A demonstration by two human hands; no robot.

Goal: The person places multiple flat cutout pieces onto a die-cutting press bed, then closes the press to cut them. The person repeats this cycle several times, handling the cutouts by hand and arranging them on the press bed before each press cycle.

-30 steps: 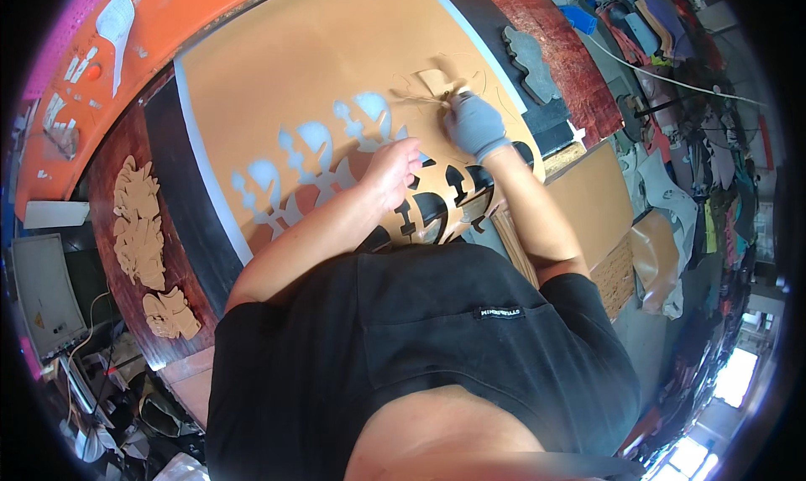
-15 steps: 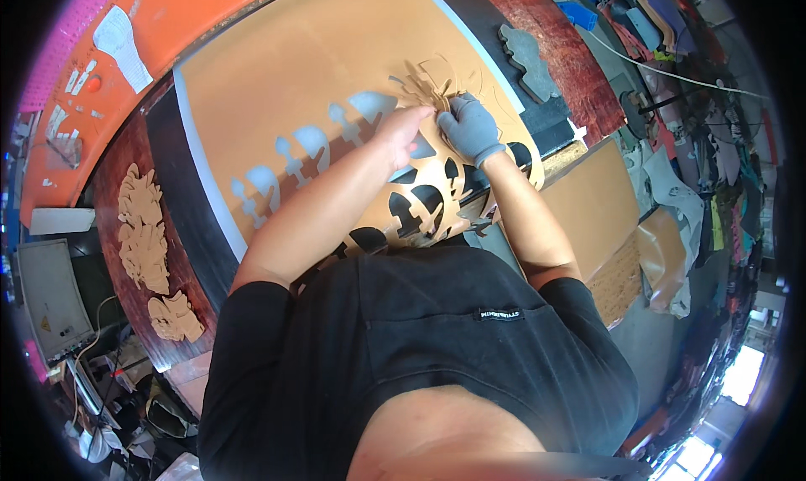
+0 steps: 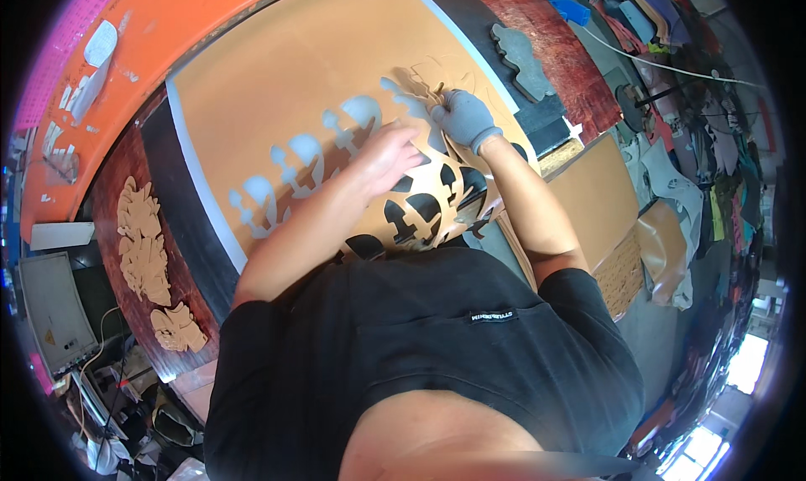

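Note:
A large tan leather-like sheet [image 3: 277,70] lies before me, with rows of curved cut-out holes in it. My right hand [image 3: 467,118], in a grey glove, is closed on a bunch of tan cut pieces [image 3: 435,96] near the sheet's right side. Just left of it and a little nearer to me, my bare left hand [image 3: 388,155] hovers over the holes with its fingers loosely apart, holding nothing. Close to my body the perforated part of the sheet [image 3: 428,183] droops and bends. The right palm and part of the bunch are hidden by the glove.
Stacks of tan cut pieces [image 3: 143,242] lie on the reddish board at left. A dark grey wavy-edged block [image 3: 522,61] rests at the upper right. An orange machine beam [image 3: 143,36] crosses the far side. More tan sheets [image 3: 592,196] lie at right.
My left hand has drawn away from the cut pieces, moving left and toward me. My right hand keeps its hold on the bunch, shifting slightly left.

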